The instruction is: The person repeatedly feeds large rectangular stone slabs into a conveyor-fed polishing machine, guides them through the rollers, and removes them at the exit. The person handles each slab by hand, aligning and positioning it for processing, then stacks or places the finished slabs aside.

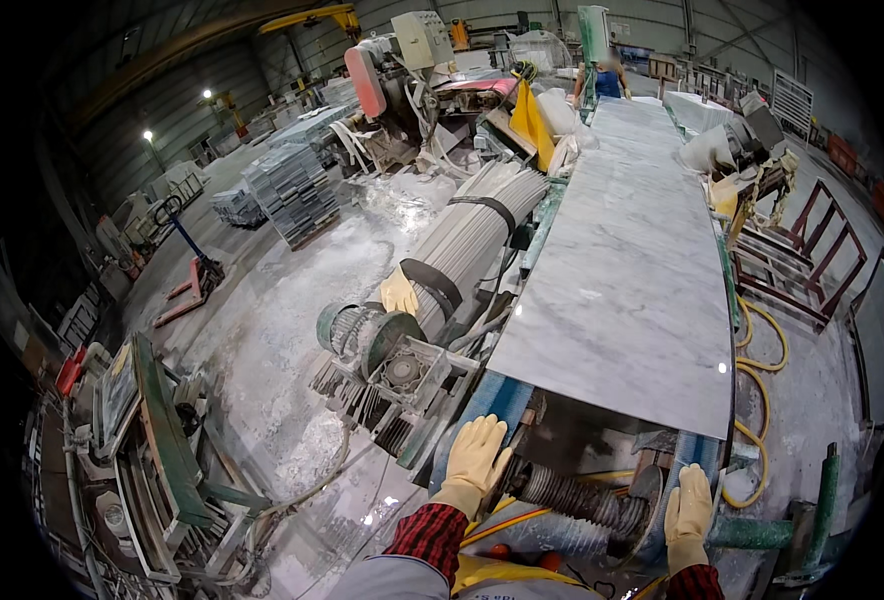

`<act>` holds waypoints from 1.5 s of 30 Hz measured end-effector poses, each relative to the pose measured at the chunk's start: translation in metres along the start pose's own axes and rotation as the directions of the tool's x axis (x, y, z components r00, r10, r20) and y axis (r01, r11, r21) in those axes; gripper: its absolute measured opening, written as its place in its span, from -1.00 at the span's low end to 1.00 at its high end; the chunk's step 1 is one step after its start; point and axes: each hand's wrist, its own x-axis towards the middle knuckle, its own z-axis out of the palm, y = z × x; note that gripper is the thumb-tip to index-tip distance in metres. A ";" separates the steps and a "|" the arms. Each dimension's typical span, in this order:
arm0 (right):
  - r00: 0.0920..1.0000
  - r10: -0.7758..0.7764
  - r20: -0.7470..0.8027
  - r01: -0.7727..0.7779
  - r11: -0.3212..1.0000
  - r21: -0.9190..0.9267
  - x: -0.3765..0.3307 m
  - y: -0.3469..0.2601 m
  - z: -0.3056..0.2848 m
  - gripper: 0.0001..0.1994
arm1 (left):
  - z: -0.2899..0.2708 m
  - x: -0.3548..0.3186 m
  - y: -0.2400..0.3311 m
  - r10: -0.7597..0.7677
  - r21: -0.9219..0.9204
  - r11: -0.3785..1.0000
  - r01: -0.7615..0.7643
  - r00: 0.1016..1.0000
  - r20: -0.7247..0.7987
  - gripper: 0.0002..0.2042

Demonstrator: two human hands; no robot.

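My left hand (474,462), in a cream rubber glove, lies flat with fingers stretched forward on the blue left rail (494,398) of a machine bed. On the right side, my right hand (689,512) wears a matching glove and rests with straight fingers on the blue right rail (697,452). Neither hand holds anything. Just beyond both hands is the near edge of a long grey-white marble slab (622,280), which stretches away along the bed. Between the hands, below the slab's edge, sits a ribbed roller (592,502).
A motor (362,335) and a strapped bundle of pale strips (467,235) stand left, with a loose glove (399,291) on the bundle. A yellow hose (759,430) and a rusty frame (797,260) lie right. A co-worker (607,82) stands at the far end.
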 end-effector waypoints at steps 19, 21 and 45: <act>0.998 0.024 0.054 -0.020 0.997 -0.077 0.003 -0.015 -0.015 -0.62 | -0.004 -0.005 0.003 0.005 -0.004 1.000 -0.005 1.000 -0.014 -0.53; 0.998 0.020 0.055 -0.018 0.999 -0.046 0.005 -0.019 -0.018 -0.62 | 0.000 -0.008 0.001 0.007 -0.007 1.000 -0.008 0.999 -0.043 -0.53; 0.996 0.081 -0.024 -0.079 0.993 0.086 -0.001 -0.024 -0.014 -0.62 | 0.001 -0.016 0.004 -0.020 0.028 0.999 0.020 1.000 -0.013 -0.53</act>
